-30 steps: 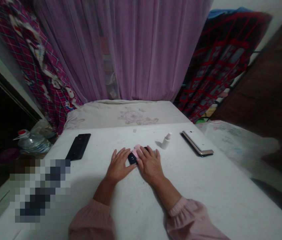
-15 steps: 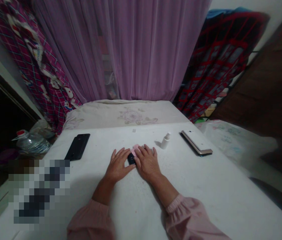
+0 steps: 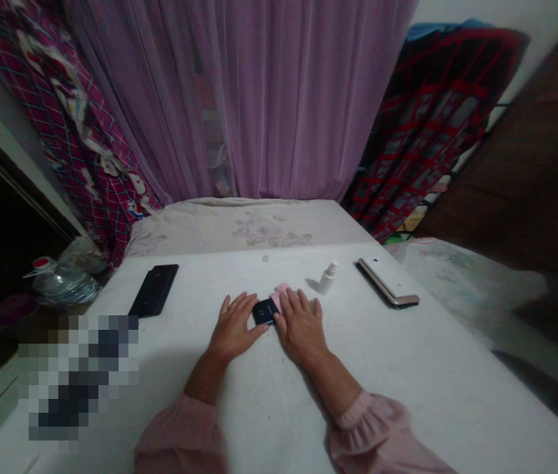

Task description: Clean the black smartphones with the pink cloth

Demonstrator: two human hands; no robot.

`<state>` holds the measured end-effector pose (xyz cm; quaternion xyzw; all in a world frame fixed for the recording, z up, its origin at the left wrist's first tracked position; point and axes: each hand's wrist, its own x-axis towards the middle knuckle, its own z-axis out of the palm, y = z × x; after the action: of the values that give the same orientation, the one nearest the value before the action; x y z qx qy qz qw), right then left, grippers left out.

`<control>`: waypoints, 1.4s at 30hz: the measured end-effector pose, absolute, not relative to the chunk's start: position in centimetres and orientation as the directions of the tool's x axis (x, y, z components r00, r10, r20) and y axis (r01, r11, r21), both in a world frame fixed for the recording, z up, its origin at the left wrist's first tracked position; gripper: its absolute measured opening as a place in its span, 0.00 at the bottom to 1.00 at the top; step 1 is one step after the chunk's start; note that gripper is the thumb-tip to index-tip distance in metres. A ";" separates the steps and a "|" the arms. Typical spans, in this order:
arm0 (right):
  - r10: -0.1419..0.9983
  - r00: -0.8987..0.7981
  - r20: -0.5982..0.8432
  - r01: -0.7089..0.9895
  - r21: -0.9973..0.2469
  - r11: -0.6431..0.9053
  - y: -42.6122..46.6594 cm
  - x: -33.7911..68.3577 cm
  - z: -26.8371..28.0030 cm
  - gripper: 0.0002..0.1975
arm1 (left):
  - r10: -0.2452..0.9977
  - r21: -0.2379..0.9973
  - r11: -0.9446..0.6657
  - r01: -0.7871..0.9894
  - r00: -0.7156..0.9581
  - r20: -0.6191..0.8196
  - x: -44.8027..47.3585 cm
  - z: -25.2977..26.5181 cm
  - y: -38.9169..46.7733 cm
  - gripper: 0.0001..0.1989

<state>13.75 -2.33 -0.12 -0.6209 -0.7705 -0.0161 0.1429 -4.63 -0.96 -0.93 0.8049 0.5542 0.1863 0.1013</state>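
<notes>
A dark mobile phone (image 3: 263, 312) lies flat on the white-covered table, its camera end showing and the rest hidden beneath my right hand. My left hand (image 3: 234, 326) holds it by the left end, thumb on the near edge and fingers along the far one. Under the fingers of my right hand (image 3: 302, 326) is a pink cloth (image 3: 279, 293), pressed down on the phone's back. A small white spray bottle (image 3: 327, 278) stands upright just beyond my right hand.
Dark phones (image 3: 154, 290) lie on the left of the table (image 3: 269, 421), and a stack of phones (image 3: 388, 282) on the right. A blurred-out patch (image 3: 81, 375) covers something at front left. A water jug (image 3: 61, 283) sits off the table's left side.
My right hand and the pink cloth have slid to the right along the phone, baring more of its back. My left hand has stayed in place.
</notes>
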 end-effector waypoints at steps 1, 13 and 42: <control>0.948 -0.216 0.234 0.956 -0.145 0.253 -2.6 13.8 -0.1 0.25 | 0.929 0.366 -0.366 0.856 0.314 0.195 -4.6 -1.0 -1.0 0.26; 0.957 -0.191 0.217 0.967 -0.129 0.222 -3.3 14.1 -1.0 0.28 | 0.938 0.360 -0.335 0.871 0.271 0.216 -4.4 -1.1 -0.9 0.27; 0.889 -0.438 0.136 0.880 -0.138 0.455 -3.9 14.1 -0.1 0.32 | 0.940 0.366 -0.337 0.868 0.286 0.186 -4.6 -1.1 -0.8 0.27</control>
<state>14.13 -3.92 -0.11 -0.5216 -0.8476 0.0232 0.0944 -4.62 -0.77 -1.09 0.7960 0.5677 0.1863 0.0972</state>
